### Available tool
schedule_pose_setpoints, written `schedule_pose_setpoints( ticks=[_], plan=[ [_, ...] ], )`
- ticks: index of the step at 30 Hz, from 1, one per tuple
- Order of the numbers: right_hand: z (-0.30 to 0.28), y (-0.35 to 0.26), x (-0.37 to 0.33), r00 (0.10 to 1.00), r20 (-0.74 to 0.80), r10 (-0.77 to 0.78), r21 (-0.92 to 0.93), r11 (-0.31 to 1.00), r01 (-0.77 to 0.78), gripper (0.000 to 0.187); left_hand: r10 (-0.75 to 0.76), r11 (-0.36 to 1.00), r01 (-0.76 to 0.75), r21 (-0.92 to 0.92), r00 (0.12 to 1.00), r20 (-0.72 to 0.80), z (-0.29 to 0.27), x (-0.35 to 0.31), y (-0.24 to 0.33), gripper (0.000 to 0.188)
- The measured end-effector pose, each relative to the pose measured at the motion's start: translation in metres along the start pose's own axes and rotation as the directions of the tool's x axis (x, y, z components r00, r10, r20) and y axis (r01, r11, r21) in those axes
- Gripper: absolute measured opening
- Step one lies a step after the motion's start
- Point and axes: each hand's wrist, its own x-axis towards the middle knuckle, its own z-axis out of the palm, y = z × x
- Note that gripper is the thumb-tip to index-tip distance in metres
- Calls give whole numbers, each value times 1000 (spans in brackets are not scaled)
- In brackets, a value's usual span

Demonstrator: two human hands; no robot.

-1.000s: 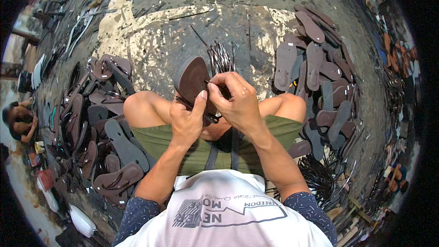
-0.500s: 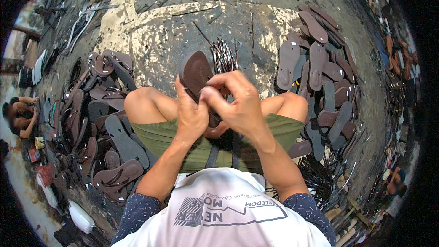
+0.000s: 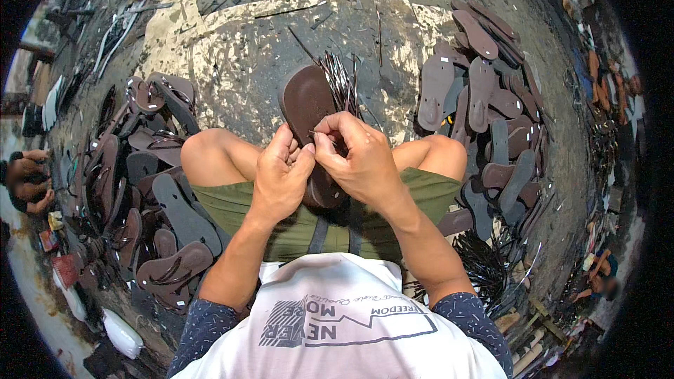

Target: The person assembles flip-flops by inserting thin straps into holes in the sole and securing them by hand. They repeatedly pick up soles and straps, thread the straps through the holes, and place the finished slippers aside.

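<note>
A brown flip-flop sole (image 3: 303, 102) stands between my bent knees, its broad end pointing away from me. My left hand (image 3: 283, 172) is closed at its left edge, thumb lying toward the middle. Over the right side of the sole, my right hand (image 3: 359, 158) pinches with thumb and forefinger. Something very small and thin shows at those fingertips, too small to name. Part of the sole's middle is hidden behind both hands. Just beyond, a bundle of shiny dark thin strips (image 3: 338, 83) lies on the floor.
Brown flip-flops with straps (image 3: 175, 267) are heaped at my left, among grey soles (image 3: 184, 214). Loose brown soles (image 3: 437, 91) pile up at my right. A tangle of black strips (image 3: 483, 263) lies by my right elbow. Other people (image 3: 29, 179) sit at both far edges.
The sole has turned to show more of its face and its near end. My right hand's fingertips have come together in a pinch, and my left fingers have curled in more.
</note>
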Motion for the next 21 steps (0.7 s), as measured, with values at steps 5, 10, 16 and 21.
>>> schedule_pose_setpoints(
  ticks=[5, 10, 16, 21],
  plan=[
    [4, 1, 0, 981, -50, -189, -128, 975, 181, 15, 88, 994, -90, -59, 996, -30, 6, -2, 5, 35],
    [-1, 1, 1, 994, 38, -101, 1, 995, 101, 14, 158, 978, -153, 139, 987, -23, 5, -5, 8, 38],
    [11, -3, -2, 999, -40, -8, 64, 998, 10, 15, 315, 869, -249, 427, 945, -91, 8, -7, -6, 47],
    [7, -3, -3, 997, -66, 44, 27, 999, -42, 18, 257, 951, -229, 207, 959, -119, 14, -5, -8, 40]
  ],
)
